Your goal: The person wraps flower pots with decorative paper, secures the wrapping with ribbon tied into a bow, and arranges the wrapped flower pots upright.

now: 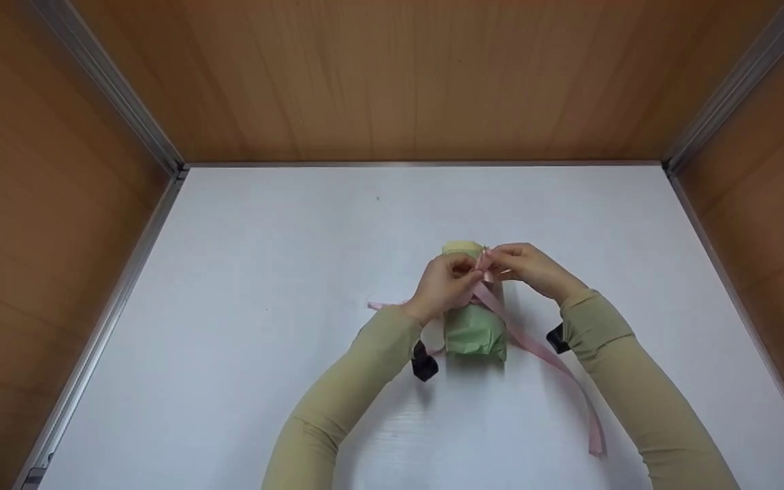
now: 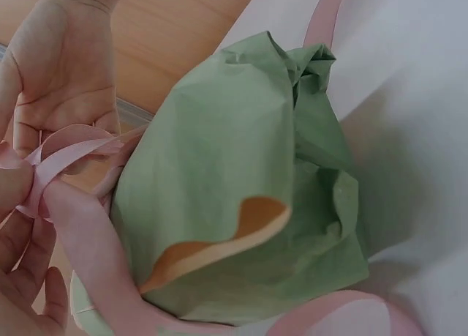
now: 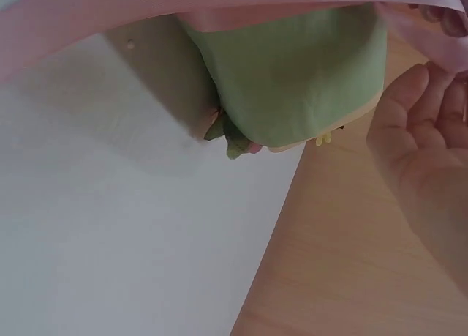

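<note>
A bundle wrapped in green paper (image 1: 475,332) lies on the white table, crossed by a pink ribbon (image 1: 542,350). My left hand (image 1: 441,284) pinches the ribbon at a loop over the bundle's upper part. From the other side my right hand (image 1: 529,267) pinches the ribbon close to the left fingertips. The left wrist view shows the ribbon crossing over itself in a knot (image 2: 40,178) at the left fingers. Small leaves (image 3: 232,137) and a yellow bit (image 3: 323,139) poke out of the wrapping's far end in the right wrist view.
One long ribbon tail (image 1: 595,435) trails toward the front right; a shorter end (image 1: 378,305) lies left of the bundle. Wooden panels (image 1: 419,82) enclose the table (image 1: 283,272) at the back and both sides. Black devices (image 1: 424,364) hang at both wrists.
</note>
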`<state>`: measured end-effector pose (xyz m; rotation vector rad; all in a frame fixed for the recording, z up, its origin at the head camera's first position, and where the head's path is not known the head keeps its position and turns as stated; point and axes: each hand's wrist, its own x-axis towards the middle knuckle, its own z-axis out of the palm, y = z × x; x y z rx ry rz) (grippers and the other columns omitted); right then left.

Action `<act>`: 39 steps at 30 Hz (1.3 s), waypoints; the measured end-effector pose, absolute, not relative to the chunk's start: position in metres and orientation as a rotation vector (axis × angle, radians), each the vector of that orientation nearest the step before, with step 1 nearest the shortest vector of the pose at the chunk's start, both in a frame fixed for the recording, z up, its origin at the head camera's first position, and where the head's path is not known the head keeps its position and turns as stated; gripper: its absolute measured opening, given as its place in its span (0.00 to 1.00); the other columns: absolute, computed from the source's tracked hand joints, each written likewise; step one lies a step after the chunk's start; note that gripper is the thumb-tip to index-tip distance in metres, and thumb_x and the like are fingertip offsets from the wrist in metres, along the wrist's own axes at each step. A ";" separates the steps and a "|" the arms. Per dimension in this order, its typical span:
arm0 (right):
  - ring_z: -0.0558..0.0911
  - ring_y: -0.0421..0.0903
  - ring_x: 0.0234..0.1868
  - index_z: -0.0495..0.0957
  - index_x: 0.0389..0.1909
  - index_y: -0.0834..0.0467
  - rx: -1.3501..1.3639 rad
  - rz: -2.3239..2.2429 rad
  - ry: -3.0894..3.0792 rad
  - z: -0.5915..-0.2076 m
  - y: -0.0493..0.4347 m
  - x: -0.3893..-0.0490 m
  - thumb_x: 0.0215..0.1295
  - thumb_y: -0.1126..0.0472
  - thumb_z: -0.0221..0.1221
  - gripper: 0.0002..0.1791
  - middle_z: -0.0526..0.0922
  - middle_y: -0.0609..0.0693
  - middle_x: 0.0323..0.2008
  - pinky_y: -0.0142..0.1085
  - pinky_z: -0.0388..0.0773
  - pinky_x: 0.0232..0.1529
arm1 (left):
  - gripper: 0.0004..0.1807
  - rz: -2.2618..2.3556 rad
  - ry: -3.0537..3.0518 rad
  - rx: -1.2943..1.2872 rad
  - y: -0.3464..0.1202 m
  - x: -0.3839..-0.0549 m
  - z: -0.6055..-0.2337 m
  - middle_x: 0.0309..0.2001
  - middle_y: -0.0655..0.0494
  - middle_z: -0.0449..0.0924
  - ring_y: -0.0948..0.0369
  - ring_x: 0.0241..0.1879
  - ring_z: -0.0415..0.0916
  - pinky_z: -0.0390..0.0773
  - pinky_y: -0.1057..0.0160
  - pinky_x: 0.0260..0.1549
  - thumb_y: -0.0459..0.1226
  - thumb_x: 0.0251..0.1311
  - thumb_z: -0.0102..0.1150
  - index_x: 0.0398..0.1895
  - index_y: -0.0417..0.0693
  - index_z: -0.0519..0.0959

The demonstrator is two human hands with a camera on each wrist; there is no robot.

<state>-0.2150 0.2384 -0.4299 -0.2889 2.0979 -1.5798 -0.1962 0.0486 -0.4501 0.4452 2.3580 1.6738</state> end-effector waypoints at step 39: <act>0.71 0.36 0.31 0.82 0.35 0.70 -0.494 -1.228 2.110 -0.443 0.244 -0.228 0.62 0.64 0.60 0.11 0.79 0.36 0.26 0.33 0.72 0.38 | 0.09 1.759 2.311 0.559 0.042 -0.191 -0.460 0.44 0.49 0.82 0.62 0.41 0.79 0.77 0.71 0.41 0.35 0.63 0.58 0.41 0.39 0.81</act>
